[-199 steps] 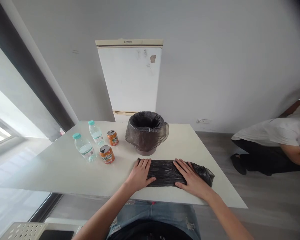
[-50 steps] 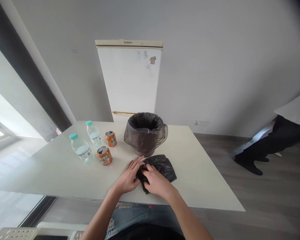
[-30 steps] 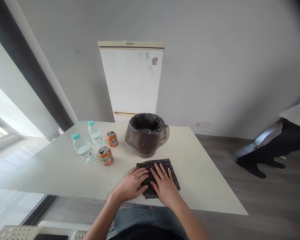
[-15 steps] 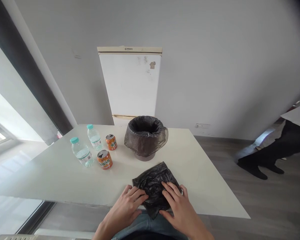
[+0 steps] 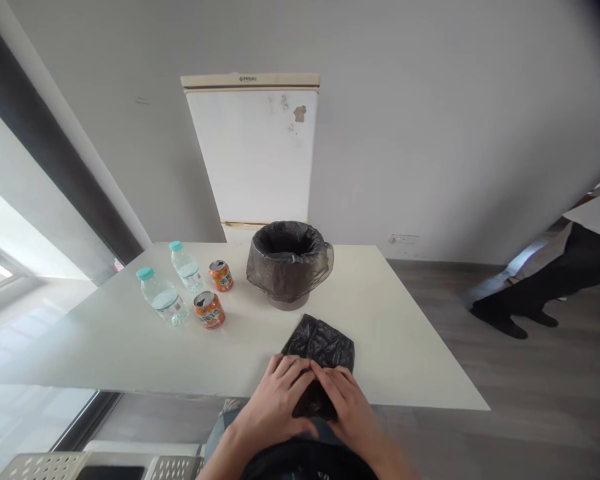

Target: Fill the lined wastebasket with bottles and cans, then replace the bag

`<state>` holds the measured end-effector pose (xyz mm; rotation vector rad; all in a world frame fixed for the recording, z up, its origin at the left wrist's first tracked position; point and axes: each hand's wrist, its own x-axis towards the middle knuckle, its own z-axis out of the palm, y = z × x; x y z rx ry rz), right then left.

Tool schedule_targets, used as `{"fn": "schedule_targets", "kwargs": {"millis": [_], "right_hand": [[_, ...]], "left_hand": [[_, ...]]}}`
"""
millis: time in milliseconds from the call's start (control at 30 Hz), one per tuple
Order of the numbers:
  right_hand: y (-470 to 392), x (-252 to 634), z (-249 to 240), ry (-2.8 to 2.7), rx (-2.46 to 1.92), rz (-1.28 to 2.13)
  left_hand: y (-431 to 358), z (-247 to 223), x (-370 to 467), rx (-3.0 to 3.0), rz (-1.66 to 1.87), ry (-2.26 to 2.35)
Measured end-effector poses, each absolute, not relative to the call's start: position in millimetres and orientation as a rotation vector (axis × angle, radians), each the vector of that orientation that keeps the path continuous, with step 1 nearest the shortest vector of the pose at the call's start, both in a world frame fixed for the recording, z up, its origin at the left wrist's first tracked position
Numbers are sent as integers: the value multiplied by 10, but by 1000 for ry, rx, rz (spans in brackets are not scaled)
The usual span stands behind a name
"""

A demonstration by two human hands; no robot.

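Observation:
A crumpled black plastic bag [image 5: 326, 343] lies at the near table edge, its near part between my hands. My left hand [image 5: 277, 400] bends its fingers over the bag's left side, thumb held out below. My right hand [image 5: 347, 407] has its fingers closed on the right side; its thumb is hidden. The fingertips of both hands meet over the middle of the bag. Beyond it stands a trash bin [image 5: 287, 303], lined with a second dark bag [image 5: 285, 270] folded over its rim.
Two orange cans [image 5: 209, 310] and two clear bottles with teal caps [image 5: 163, 297] stand left on the white table [image 5: 405, 360]. Behind are a white refrigerator [image 5: 255, 147] and a grey wall. Another person's dark-trousered legs [image 5: 545, 280] show at right. Perforated plastic [image 5: 43, 467] shows lower left.
My hands have come together, the left moving right and the right moving left. The black bag is bunched smaller and has shifted. The view has tilted down slightly.

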<state>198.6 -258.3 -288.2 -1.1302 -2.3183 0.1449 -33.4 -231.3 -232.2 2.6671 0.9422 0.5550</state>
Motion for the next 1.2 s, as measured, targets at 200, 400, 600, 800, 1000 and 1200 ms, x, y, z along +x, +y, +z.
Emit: {"fn": "schedule_targets", "kwargs": {"millis": [200, 400, 600, 800, 1000, 1200], "right_hand": [[-2614, 2254, -2908, -2162, -1022, 391], [-2419, 2224, -2604, -1677, -1354, 770], [-1933, 2126, -2299, -1653, -1481, 805], [-1724, 2123, -2332, -1728, -1629, 739], [-2025, 2092, -2272, -1726, -1293, 287], [-2087, 1965, -2331, -2438, -1131, 165]], "left_hand": [[-2182, -2448, -705, 2679, 422, 784], [-1952, -2580, -428, 2280, 776, 1061], [-1692, -2518, -183, 1910, 863, 1475], [-1770, -2703, -175, 1993, 1085, 1676], [-1868, -2553, -218, 2154, 1252, 1479], [-1757, -2597, -203, 2692, 594, 973]]}}
